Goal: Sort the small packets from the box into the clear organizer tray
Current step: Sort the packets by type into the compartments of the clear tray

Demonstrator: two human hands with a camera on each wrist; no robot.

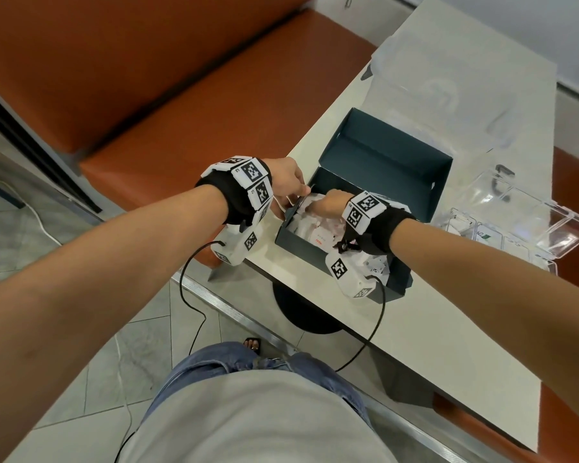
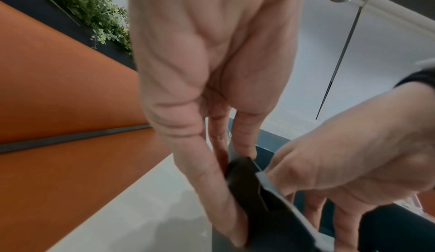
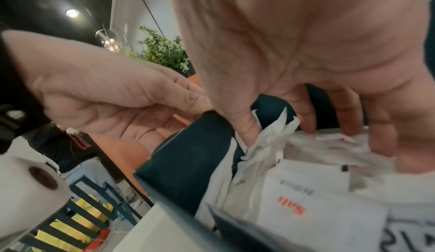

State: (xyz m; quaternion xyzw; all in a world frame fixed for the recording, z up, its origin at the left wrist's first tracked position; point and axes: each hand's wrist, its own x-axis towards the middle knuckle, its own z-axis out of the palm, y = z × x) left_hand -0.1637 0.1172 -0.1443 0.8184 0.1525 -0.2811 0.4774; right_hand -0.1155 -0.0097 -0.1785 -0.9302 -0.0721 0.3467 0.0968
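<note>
A dark teal box (image 1: 295, 240) stands open on the white table (image 1: 415, 335), its lid tipped back. White packets (image 1: 315, 228) fill it; one packet (image 3: 317, 209) bears red print. My left hand (image 1: 291, 192) pinches the box's near left corner, thumb inside and fingers outside, as the left wrist view shows (image 2: 240, 191). My right hand (image 1: 328, 203) reaches down into that corner of the box, its thumb and curled fingers (image 3: 277, 131) closing round a crumpled white packet (image 3: 273, 144). The clear organizer tray (image 1: 515, 222) lies right of the box with a few packets in it.
An orange bench (image 1: 181, 95) runs along the table's left side. Clear plastic wrapping (image 1: 448, 78) lies on the table behind the box. Black cables (image 1: 194, 315) hang from both wrist units below the table's front edge.
</note>
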